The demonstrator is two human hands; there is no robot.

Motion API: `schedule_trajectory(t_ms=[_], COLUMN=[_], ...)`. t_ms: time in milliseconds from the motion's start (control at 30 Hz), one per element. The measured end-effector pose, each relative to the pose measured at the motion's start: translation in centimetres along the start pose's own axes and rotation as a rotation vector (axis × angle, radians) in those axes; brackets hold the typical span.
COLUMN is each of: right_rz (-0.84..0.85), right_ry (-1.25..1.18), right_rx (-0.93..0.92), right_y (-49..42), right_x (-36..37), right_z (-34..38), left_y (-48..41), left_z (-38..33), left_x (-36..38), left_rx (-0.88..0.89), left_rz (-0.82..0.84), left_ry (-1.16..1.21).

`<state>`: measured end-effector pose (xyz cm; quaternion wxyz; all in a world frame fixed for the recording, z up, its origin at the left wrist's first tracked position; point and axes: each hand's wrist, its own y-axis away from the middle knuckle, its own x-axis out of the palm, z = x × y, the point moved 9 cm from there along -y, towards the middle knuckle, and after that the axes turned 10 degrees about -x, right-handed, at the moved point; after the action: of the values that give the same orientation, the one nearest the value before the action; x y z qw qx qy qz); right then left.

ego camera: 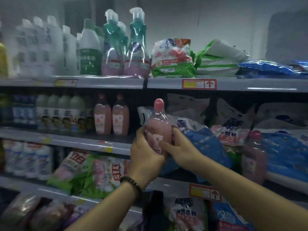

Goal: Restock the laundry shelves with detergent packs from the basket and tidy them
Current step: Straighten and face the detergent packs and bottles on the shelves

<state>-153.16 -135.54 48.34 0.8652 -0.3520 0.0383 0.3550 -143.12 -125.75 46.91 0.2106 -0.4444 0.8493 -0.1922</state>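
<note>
A clear plastic bottle of pink liquid with a rounded pink cap [158,125] stands upright at the centre of the frame, held in the air in front of the middle shelf. The left hand [145,152] wraps its lower left side, a dark beaded bracelet [132,183] on that wrist; the right hand [179,150] closes on its lower right side, thumb across the white label. Both grips are pressed around the bottle.

Just left of it on the middle shelf stand two matching pink bottles [111,117], with a bare stretch of shelf between them and the held bottle. The grey front edge of that shelf [93,144] runs just below. Directly behind and to the right, blue-and-white detergent bags [205,139] lie heaped and slumped over the edge, leaving little room there. Another pink-capped bottle [254,155] stands among them at the right of the frame. On the top shelf, above, stand teal pump bottles [136,47] beside a pink-and-green pack [171,59].
</note>
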Motion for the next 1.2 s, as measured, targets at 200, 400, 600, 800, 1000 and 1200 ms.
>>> schedule_trajectory(t_ms=[200, 400, 600, 800, 1000, 1200], right_rz=[0.077, 0.174, 0.042, 0.024, 0.046, 0.231], right_ry=[0.279, 0.194, 0.084, 0.014, 0.085, 0.208], right_rx=[-0.096, -0.108, -0.188, -0.181, -0.199, -0.212], right_y=[-5.2, -8.8, -11.6, -14.0, -16.6, -16.4], right_x=[7.7, 13.5, 15.2, 17.7, 19.6, 21.0], right_z=[1.8, 1.6, 2.1, 2.0, 0.7, -0.4], left_y=[-3.5, -6.8, -10.7, -13.0, -15.9, -16.9], left_z=[3.6, 6.9, 8.2, 8.6, 10.2, 11.7], left_x=[-7.8, -12.5, -13.0, -14.7, -16.3, -16.9], left_rx=[-0.028, -0.113, -0.145, -0.103, -0.122, -0.094], left_rz=[-0.227, -0.201, 0.112, 0.187, 0.123, 0.154], left_ry=[-0.07, -0.117, 0.144, 0.199, 0.279, 0.282])
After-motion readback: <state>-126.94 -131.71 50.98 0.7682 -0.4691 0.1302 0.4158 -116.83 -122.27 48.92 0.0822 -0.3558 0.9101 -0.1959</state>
